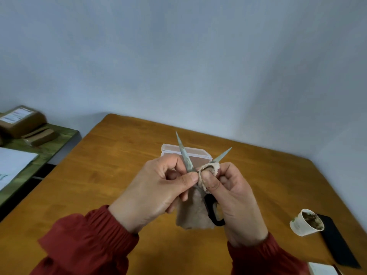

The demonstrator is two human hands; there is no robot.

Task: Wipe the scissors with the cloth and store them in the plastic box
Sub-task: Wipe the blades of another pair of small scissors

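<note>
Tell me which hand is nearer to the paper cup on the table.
Right. The right hand, pinching the cloth on the scissors, is left of the cup; the left hand grips the scissors farther left.

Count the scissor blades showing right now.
2. One blade points up and away, pinched by the left hand; the other blade angles right, its base under the cloth in the right hand. None seems hidden.

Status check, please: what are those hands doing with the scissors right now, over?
Left hand pinches scissors, blades spread. Right hand presses cloth near pivot. Plastic box behind, not yet used. Nothing blocking.
</note>
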